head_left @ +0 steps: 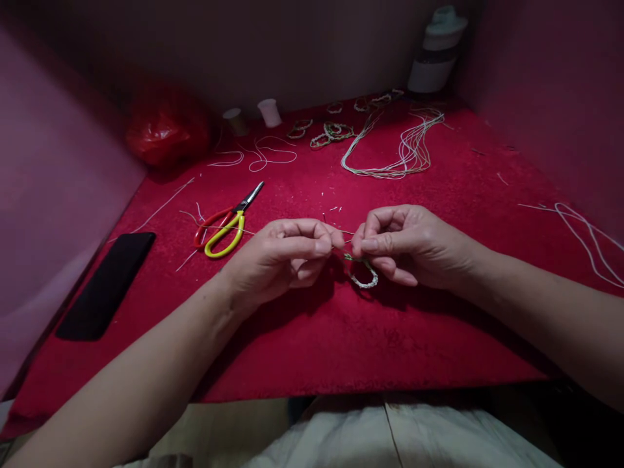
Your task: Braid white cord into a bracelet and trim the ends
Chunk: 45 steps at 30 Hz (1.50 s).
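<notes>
My left hand [297, 252] is closed in a pinch on a thin cord, whose tail runs out to the left toward the scissors. Close by on its right, my right hand [400, 244] pinches the cord end of a small braided bracelet [365, 281]. The bracelet is a pale loop with a green part near the fingertips, and it hangs just below the right thumb. Thin strands span the short gap between both hands. The fingers cover the exact point where the cords meet.
Scissors [227, 227] with red and yellow handles lie left of my hands, beside a black phone [108, 286]. Behind are a cord bundle [390, 172], finished-looking braided loops [334, 132], two spools [270, 113], a red plastic bag [166, 133] and a bottle [435, 55]. Loose cord [585, 227] lies right.
</notes>
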Available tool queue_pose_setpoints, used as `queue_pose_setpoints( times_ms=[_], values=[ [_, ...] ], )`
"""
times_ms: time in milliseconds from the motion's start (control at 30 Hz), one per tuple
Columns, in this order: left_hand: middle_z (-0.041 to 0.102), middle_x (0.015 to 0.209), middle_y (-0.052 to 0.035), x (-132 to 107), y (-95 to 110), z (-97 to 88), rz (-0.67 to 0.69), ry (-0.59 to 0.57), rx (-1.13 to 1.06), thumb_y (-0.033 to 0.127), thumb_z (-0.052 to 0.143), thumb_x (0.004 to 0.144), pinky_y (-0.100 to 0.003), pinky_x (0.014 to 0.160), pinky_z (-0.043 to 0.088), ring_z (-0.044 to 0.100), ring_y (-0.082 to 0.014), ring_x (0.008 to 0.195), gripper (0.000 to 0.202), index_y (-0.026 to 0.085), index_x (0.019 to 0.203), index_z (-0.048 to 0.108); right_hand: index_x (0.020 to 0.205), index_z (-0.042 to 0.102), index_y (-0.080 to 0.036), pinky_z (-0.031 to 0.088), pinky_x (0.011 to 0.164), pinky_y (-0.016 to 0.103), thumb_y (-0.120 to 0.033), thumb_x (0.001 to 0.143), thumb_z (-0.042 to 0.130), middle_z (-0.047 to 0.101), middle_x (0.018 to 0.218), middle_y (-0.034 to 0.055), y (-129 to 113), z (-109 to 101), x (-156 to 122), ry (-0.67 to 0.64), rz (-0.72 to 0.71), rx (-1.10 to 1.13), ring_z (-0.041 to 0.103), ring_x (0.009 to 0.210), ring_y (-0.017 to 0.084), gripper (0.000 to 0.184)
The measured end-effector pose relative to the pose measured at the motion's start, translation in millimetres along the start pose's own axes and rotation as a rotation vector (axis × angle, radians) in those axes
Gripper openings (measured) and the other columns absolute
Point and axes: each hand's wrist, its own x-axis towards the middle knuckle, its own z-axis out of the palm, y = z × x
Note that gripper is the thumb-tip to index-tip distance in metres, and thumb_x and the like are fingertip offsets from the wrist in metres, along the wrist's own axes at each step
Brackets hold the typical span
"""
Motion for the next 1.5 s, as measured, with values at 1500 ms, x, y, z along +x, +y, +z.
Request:
queue_pose_setpoints(
  times_ms=[1500],
  values=[
    [0.037,0.052,0.0072,-6,-19,16.2,-0.221,-0.218,0.017,0.031,0.065,0.082,-0.019,0.037,0.04,0.033,-0.0033,0.037,0.02,0.016,0.073,0.055,0.063,0.051,-0.016,0.032,0.024,0.015,-0.024,0.076,0.073,0.041,0.042,-0.0088,3,15,-15,-0.167,0.359,-0.118,0.035,0.025,0.003,0.026]
  ],
)
